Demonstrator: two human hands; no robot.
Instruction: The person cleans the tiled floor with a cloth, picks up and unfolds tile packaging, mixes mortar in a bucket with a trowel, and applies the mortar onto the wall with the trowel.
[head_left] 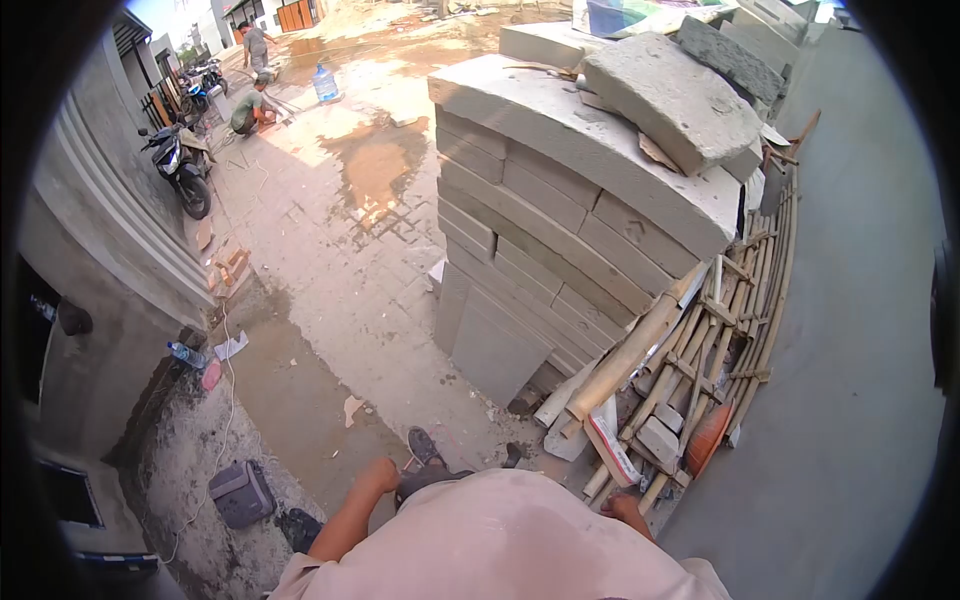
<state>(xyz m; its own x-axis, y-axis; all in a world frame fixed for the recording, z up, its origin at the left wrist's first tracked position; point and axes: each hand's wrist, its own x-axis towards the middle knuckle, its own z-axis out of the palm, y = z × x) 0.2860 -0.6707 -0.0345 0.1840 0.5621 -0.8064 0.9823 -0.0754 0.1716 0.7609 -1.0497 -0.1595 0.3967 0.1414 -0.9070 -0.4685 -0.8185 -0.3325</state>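
My left hand [378, 474] is beside my left thigh, bent into a loose fist. Whatever it may hold is hidden. Low on the other side, my right hand [622, 506] has curled fingers, partly covered by my shirt, and I cannot see anything in it. Closest to that hand are bamboo poles [655, 487], a red-and-white bag [610, 440] and broken block pieces [660, 440]. A dark shoe [427, 446] shows ahead of my body. On the ground to the left lies a grey bag [241, 494].
Stacked pale blocks [540, 200] rise ahead, with loose slabs [675, 100] on top. Bamboo lengths [745, 310] lean along the right wall [850, 280]. A cable [232, 390] crosses the left ground. Farther off are a motorbike [185, 170], a water jug [325, 84] and two people [250, 112].
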